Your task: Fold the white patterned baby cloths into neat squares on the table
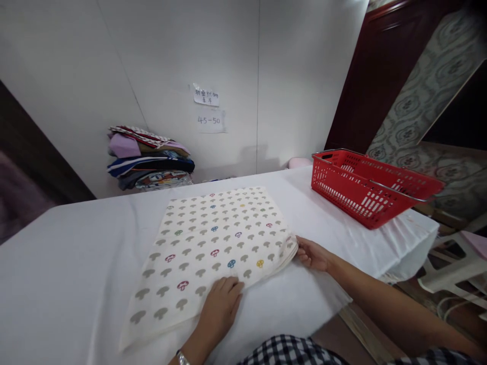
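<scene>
Covering most of the view, a white-draped surface (pixel 68 274) carries everything else, its far edge running along a pale wall. On the middle of it lies a cream cloth printed with small mushrooms (pixel 213 248), folded flat into a rough square — mostly grey mushrooms, with a few in pink, blue, yellow and green. The cloth sits skewed to the surface: one corner points to the near left, the opposite corner to the far right, and its slightly longer run goes from near left to far right. It lies smooth, with layered edges showing at its right corner.

At the surface's far right corner stands a red plastic basket (pixel 342 195) with slotted walls and a metal handle folded down along its rim; from this angle nothing can be seen inside it. Against the wall at the far left a stack of folded clothes (pixel 150 159) in mixed colours rests, well apart from the cloth. Two paper notes (pixel 207 109) are stuck on the wall above.

The left hand (pixel 220 306) lies palm down on the cloth's near edge, fingers flat and close together, pressing rather than gripping. The right hand (pixel 312 253) is at the cloth's right corner, fingers curled narrowly onto the layered edge — whether they pinch it I cannot tell.
</scene>
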The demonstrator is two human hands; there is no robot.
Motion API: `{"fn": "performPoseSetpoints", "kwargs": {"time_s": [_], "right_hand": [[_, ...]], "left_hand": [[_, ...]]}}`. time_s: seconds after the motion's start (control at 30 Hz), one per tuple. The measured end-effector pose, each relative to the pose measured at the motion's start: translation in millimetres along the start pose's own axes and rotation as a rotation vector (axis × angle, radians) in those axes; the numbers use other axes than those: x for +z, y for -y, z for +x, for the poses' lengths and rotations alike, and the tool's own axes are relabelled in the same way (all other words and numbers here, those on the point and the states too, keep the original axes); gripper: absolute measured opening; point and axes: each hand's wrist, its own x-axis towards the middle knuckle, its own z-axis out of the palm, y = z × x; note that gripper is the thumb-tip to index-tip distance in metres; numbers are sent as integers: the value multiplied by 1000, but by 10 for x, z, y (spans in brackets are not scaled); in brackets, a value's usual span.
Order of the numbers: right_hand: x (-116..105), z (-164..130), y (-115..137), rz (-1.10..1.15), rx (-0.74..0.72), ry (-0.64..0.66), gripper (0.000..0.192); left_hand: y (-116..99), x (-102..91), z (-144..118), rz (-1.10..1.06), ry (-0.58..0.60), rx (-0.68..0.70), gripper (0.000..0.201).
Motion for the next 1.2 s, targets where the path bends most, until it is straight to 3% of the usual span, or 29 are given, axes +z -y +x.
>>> {"fn": "performPoseSetpoints", "kwargs": {"time_s": [0.23,0.53,0.73,1.03,1.2], "right_hand": [[-35,29,-1,-148,-4,-87,36],[24,69,-58,-447,-246,-268,17],[-118,-23,-153,-661,-213,-442,15],[-104,-67,-215,-1011,-289,-536,56],[-99,-106,-232,-1438,-338,-601,70]], "left_hand": [[2,20,0,23,-2,-3,22],[-3,18,-9,30,-1,-1,22],[-34,-14,3,7,27,-2,22],[6,-205,-111,54,181,-105,34],[121,-293,-290,138,218,-173,50]]}}
